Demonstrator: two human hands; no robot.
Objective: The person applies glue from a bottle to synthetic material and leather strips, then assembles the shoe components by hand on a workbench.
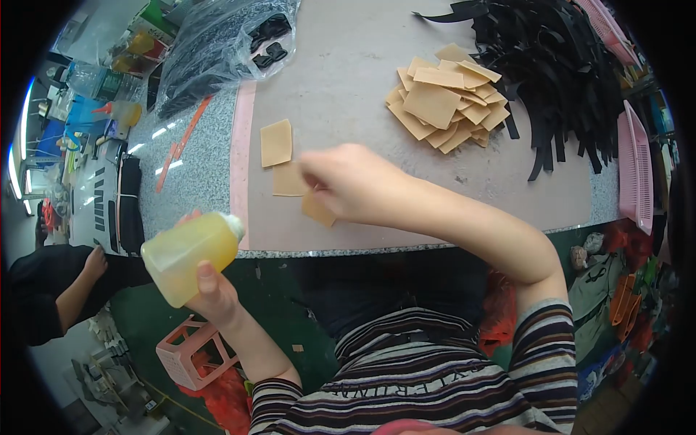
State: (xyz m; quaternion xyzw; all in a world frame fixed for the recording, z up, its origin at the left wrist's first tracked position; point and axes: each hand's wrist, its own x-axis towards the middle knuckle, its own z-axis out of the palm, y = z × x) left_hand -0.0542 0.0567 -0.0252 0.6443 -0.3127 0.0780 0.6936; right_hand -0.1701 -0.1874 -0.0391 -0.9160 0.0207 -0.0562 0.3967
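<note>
The left hand (215, 296) gripped the bottle (192, 255), which held a yellow liquid, at the near edge of the table (203, 196), toward its left end. The thumb lay along the bottle's near side and fingertips showed at its far side; the bottle was tilted, with its white cap (235, 226) toward the mat (348, 87). The right hand (341, 181), blurred, was over the mat's left part, near the table's near edge, its fingers curled inward; whether they pinched anything could not be told. The nearest square (318, 212) showed just below these fingers, partly covered by the hand. A second square (286, 181) lay just left of the fingertips, and a third (276, 143) lay beyond it, farther from the near edge. A pile (433, 105) of like squares occupied the mat's right half, beside black straps (554, 80) toward the table's far right corner.
</note>
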